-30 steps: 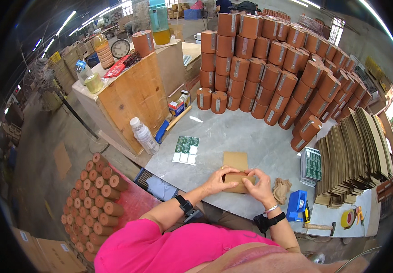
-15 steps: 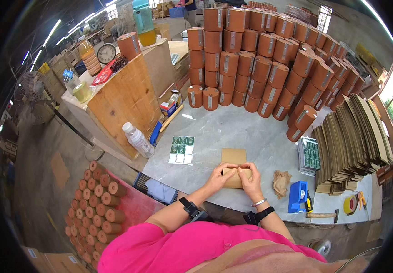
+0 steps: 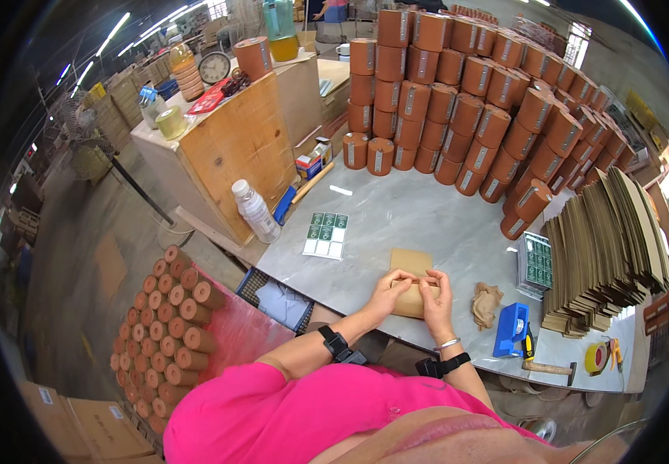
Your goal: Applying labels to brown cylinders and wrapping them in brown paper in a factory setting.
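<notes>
Near the front edge of the grey table lies a brown cardboard piece (image 3: 411, 261), its far flap flat on the tabletop. My left hand (image 3: 388, 296) and my right hand (image 3: 438, 304) grip its nearer part from both sides, thumbs and fingers bent round a raised edge. My fingers cover much of the fold. To the left is a sheet of green-and-white labels (image 3: 326, 235). Crumpled brown paper (image 3: 487, 305) lies just right of my right hand, followed by a blue tape dispenser (image 3: 511, 329).
Reddish-brown cylinders (image 3: 458, 143) are stacked at the back. Cardboard sheets (image 3: 605, 247) and label packs (image 3: 535, 265) stand right. A hammer (image 3: 549, 369) and yellow tape roll (image 3: 597, 356) lie front right. A bottle (image 3: 255, 210) stands left, above pink-brown rolls (image 3: 195, 338) on a red surface.
The whole view has shifted, so the table's things sit farther right. Both hands still hold the cardboard, and the fingers have shifted slightly along its raised edge.
</notes>
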`<state>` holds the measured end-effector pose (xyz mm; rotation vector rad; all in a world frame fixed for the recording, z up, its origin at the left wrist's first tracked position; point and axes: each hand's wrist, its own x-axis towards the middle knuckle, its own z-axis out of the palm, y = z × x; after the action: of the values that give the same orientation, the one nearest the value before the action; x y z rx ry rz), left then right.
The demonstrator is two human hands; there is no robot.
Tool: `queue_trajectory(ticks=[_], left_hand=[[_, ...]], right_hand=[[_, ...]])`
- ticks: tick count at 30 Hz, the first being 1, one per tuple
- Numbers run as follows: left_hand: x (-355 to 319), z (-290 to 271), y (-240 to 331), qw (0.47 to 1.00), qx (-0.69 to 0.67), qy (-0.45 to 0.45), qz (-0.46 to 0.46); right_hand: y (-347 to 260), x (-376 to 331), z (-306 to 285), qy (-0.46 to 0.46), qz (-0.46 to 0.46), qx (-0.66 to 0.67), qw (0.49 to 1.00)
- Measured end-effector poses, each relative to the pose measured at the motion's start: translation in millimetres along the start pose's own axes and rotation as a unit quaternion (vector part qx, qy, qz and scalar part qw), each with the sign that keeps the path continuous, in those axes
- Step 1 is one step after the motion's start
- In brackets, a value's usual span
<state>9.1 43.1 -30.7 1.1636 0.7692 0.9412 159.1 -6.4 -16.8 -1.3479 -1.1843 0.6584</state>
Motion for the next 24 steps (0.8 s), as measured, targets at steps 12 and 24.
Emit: queue_trajectory(ticks=[12,24], left_hand=[[1.9,2.0,5.5,0.994,0.096,0.044,-0.012],[13.3,4.1,10.9,0.988,0.124,0.074,-0.049]], right_hand=[[7.5,-1.8,-0.6,0.012,-0.026,-0.024,0.999],[-55.8,-23.7,1.1,-0.063,-0.234,-0.374,0.895]])
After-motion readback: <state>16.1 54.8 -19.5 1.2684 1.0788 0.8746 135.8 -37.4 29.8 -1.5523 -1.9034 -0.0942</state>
